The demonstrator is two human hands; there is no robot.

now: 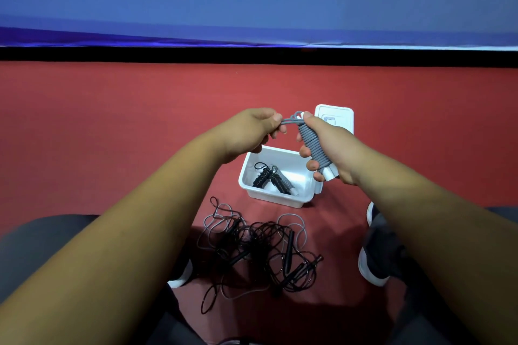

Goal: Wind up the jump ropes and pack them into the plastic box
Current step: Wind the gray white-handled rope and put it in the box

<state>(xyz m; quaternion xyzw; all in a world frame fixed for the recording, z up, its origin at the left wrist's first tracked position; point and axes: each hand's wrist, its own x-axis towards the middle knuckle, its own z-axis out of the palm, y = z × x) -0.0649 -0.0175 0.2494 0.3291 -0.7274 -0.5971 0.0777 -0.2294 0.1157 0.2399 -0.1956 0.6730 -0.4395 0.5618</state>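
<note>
Red floor (pixel 112 120) fills mid-frame. My right hand (pixel 330 148) grips the gray rope bundle (pixel 312 145), nearly upright, just above the white box (pixel 276 199); my left hand (pixel 252 131) pinches its loose end (pixel 290 120).

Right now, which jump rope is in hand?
The grey jump rope with white handles, gripped by the right hand, its end pinched by the left hand. The black bundles lie in the plastic box; the tangled ropes lie on the floor.
</note>
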